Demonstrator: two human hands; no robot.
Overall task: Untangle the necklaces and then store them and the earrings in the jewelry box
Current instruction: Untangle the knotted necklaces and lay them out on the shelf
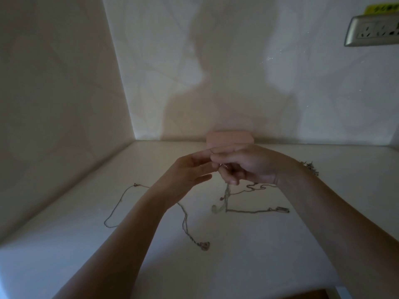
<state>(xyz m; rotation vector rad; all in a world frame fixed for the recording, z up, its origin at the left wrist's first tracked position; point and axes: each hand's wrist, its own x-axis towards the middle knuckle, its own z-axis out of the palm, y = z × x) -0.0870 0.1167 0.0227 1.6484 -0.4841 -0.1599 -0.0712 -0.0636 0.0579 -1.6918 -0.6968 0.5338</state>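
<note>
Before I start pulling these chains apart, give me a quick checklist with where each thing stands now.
1. Right hand pinches the hanging chain: ok.
2. Left hand free, fingers straight at the right fingertips: ok.
3. Chain loosened where it is held: cannot tell, hidden.
4. Pendant necklace lies apart on the table, left of the hanging chain: ok.
5. Jewelry box open: cannot tell, dim and partly behind the hands.
6. Earrings, the small pile by the right wrist, clear of the chains: ok.
</note>
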